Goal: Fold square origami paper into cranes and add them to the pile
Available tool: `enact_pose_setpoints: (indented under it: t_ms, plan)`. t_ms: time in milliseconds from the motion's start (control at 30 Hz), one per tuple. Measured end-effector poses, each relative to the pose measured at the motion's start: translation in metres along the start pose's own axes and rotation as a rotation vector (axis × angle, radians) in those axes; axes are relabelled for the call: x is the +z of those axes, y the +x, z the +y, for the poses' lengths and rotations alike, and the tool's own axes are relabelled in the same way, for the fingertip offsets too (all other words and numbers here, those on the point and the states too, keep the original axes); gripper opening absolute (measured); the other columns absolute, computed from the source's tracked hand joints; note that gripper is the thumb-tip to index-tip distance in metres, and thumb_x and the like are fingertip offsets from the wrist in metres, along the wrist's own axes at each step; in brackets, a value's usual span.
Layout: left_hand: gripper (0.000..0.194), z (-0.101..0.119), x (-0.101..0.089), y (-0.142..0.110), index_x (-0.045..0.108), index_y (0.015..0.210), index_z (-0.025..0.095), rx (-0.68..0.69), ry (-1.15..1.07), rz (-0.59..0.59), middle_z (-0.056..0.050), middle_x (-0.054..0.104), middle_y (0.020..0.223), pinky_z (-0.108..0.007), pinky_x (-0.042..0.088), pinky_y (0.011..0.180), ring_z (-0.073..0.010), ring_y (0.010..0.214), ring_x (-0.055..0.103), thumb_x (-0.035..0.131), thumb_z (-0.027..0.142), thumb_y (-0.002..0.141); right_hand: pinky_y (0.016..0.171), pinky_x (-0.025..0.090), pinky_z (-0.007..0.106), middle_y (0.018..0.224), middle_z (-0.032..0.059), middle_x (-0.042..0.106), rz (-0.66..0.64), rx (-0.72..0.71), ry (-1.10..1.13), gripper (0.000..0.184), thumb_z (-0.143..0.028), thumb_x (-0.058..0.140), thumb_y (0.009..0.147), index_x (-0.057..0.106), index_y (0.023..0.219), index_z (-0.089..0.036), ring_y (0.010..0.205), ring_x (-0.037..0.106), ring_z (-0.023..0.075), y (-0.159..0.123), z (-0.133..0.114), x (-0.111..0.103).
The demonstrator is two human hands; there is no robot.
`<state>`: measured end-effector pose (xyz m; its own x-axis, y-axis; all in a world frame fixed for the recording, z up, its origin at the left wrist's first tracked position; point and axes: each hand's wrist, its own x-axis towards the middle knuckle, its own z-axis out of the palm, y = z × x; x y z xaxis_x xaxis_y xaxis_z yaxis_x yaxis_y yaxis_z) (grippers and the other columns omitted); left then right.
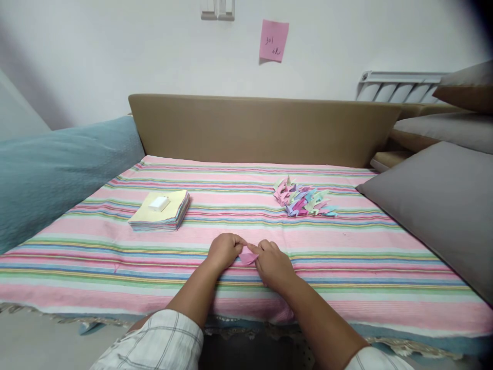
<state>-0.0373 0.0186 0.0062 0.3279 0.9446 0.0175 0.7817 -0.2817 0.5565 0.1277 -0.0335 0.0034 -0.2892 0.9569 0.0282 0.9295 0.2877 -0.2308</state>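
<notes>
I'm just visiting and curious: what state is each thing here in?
Pink paper: partly folded, between both hands.
Left hand: pinching the paper's edge.
Right hand: fingers at the paper; grip unclear.
Paper stack: piled, slightly uneven.
White box: resting on the stack.
Folded papers: clustered together.
Striped cloth: spread out, slightly rumpled.
Pink note: stuck up, written on.

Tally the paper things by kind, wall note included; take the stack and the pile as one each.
Pink sticky note: 1
Paper stack: 1
Pile of folded paper cranes: 1 (single cranes overlap too much to count)
Pink paper in the hands: 1
Total: 4
</notes>
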Motion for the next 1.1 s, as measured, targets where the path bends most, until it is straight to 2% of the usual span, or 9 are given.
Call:
enact_pose_setpoints:
  t_ms: [267, 500, 567, 633, 700, 800, 967, 1100]
  plan:
    - [0.029, 0.007, -0.006, 0.0, 0.072, 0.092, 0.025, 0.027, 0.156, -0.055, -0.003, 0.072, 0.094, -0.028, 0.045, 0.071, -0.0197, 0.085, 0.063, 0.049, 0.02, 0.076, 0.072, 0.038, 0.029, 0.104, 0.0074, 0.054, 0.024, -0.011, -0.008, 0.041, -0.023, 0.037, 0.089, 0.047, 0.129, -0.031, 0.093, 0.047, 0.0222, 0.0, 0.0, 0.003]
    - [0.037, 0.005, -0.006, 0.002, 0.064, 0.111, 0.021, -0.005, 0.184, -0.073, -0.006, 0.066, 0.112, -0.029, 0.043, 0.086, -0.0209, 0.103, 0.059, 0.047, 0.021, 0.078, 0.071, 0.037, 0.029, 0.104, 0.007, 0.054, 0.03, -0.007, -0.004, 0.041, -0.022, 0.038, 0.089, 0.048, 0.128, -0.031, 0.093, 0.047, 0.0219, 0.0, 0.0, 0.003]
    - [0.041, 0.003, -0.005, 0.001, 0.059, 0.117, 0.02, -0.009, 0.142, -0.046, -0.005, 0.068, 0.105, -0.027, 0.044, 0.082, -0.0194, 0.097, 0.061, 0.048, 0.021, 0.078, 0.071, 0.038, 0.029, 0.104, 0.007, 0.054, 0.03, -0.011, 0.0, 0.041, -0.022, 0.038, 0.089, 0.048, 0.128, -0.031, 0.093, 0.047, 0.0219, -0.001, 0.001, 0.003]
    - [0.044, 0.001, -0.005, -0.001, 0.054, 0.121, 0.02, -0.023, 0.08, -0.012, -0.002, 0.07, 0.089, -0.025, 0.045, 0.074, -0.0171, 0.084, 0.062, 0.049, 0.021, 0.077, 0.071, 0.038, 0.029, 0.105, 0.007, 0.054, 0.027, -0.017, 0.01, 0.043, -0.021, 0.04, 0.087, 0.047, 0.128, -0.03, 0.094, 0.047, 0.0219, -0.001, 0.002, 0.004]
    - [0.04, -0.001, -0.006, -0.003, 0.057, 0.117, 0.02, 0.006, 0.029, 0.012, 0.0, 0.068, 0.082, -0.025, 0.045, 0.072, -0.0157, 0.078, 0.061, 0.048, 0.02, 0.077, 0.071, 0.038, 0.029, 0.106, 0.007, 0.054, 0.03, -0.027, 0.021, 0.047, -0.018, 0.044, 0.084, 0.047, 0.129, -0.03, 0.095, 0.047, 0.0222, -0.001, 0.003, 0.005]
    - [0.034, -0.004, -0.007, -0.004, 0.066, 0.106, 0.021, 0.122, 0.032, 0.005, -0.003, 0.067, 0.093, -0.026, 0.044, 0.082, -0.0163, 0.089, 0.06, 0.046, 0.017, 0.078, 0.071, 0.039, 0.029, 0.106, 0.007, 0.055, 0.041, -0.032, 0.045, 0.049, -0.016, 0.046, 0.081, 0.048, 0.129, -0.029, 0.095, 0.047, 0.0225, 0.0, 0.004, 0.005]
    - [0.036, -0.007, -0.005, -0.002, 0.068, 0.106, 0.02, 0.166, 0.143, -0.036, -0.006, 0.066, 0.098, -0.03, 0.043, 0.088, -0.0185, 0.096, 0.058, 0.043, 0.015, 0.081, 0.078, 0.042, 0.03, 0.102, 0.0066, 0.057, 0.07, -0.072, 0.228, 0.037, -0.021, 0.04, 0.089, 0.056, 0.121, -0.028, 0.097, 0.049, 0.0201, 0.001, 0.017, 0.006]
    - [0.037, -0.009, -0.005, -0.001, 0.067, 0.109, 0.021, 0.185, 0.157, -0.057, -0.006, 0.066, 0.101, -0.03, 0.043, 0.089, -0.0185, 0.098, 0.057, 0.042, 0.016, 0.082, 0.084, 0.043, 0.031, 0.102, 0.0068, 0.059, 0.113, -0.167, 0.392, 0.03, -0.02, 0.044, 0.088, 0.064, 0.11, -0.023, 0.097, 0.052, 0.0179, 0.0, 0.032, 0.011]
